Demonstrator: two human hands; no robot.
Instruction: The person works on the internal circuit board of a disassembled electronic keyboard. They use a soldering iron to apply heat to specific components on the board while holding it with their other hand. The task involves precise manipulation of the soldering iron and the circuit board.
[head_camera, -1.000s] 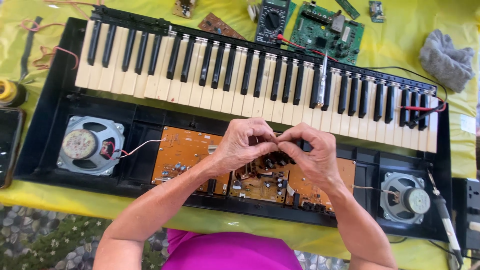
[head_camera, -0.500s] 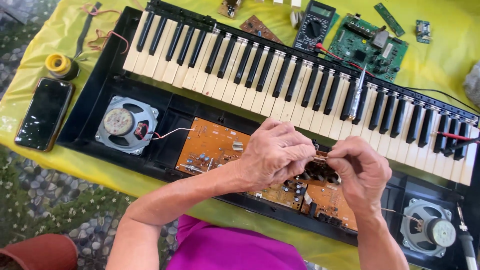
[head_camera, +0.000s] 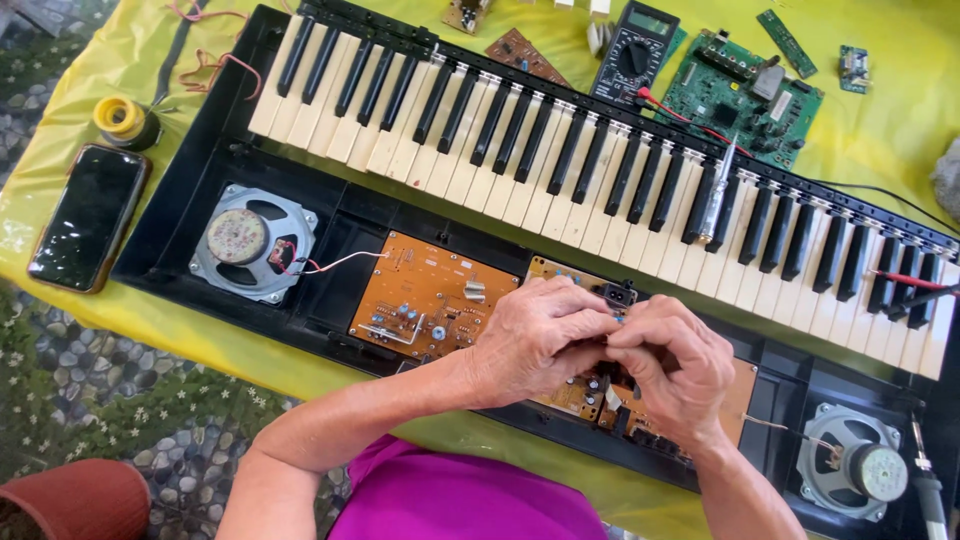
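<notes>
An orange circuit board (head_camera: 430, 295) lies in the opened keyboard (head_camera: 600, 170), toward the table's (head_camera: 900, 130) near edge. Above it, the left hand (head_camera: 540, 340) and right hand (head_camera: 675, 370) meet fingertip to fingertip; whether either grip pinches anything cannot be told.

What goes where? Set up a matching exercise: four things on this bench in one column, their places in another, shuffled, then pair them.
1. smartphone
2. multimeter
3. screwdriver
4. green circuit board

A. lying across the keys
B. on the yellow cloth, left of the keyboard case
C. on the cloth beyond the keys, right of the multimeter
D. beyond the keys, dial facing up

Pairs: 1-B, 2-D, 3-A, 4-C
</notes>
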